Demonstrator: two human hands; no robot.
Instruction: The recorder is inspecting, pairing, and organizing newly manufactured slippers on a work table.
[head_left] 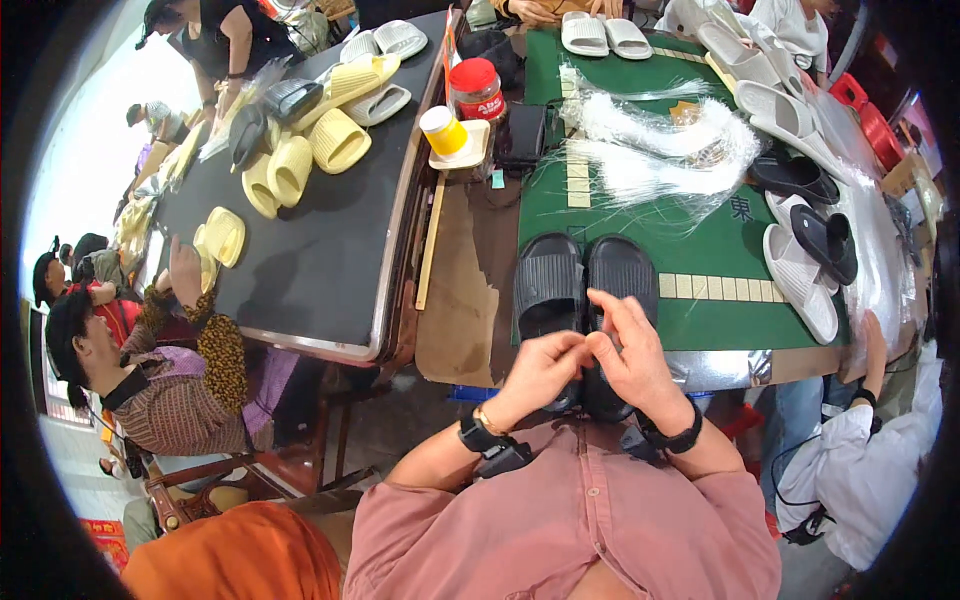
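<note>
A pair of black ribbed slippers (622,268) lies side by side at the near edge of the green table, toes pointing away from me. Both my hands are over their heel ends. My left hand (545,372) is closed in a pinch, and whatever it holds is too small to make out. Against those fingertips rests the thumb of my right hand (635,362), while its index finger stretches up and apart from the thumb. Beyond the slippers, a bundle of clear plastic strands (650,140) spreads across the green mat (700,325).
Grey slippers (798,280) and black ones line the right side, beside clear plastic film. Pale yellow slippers (340,140) lie on the dark table (310,260) at left. A red-lidded jar (476,90) and a yellow-white cup (444,132) stand between. People sit around both tables.
</note>
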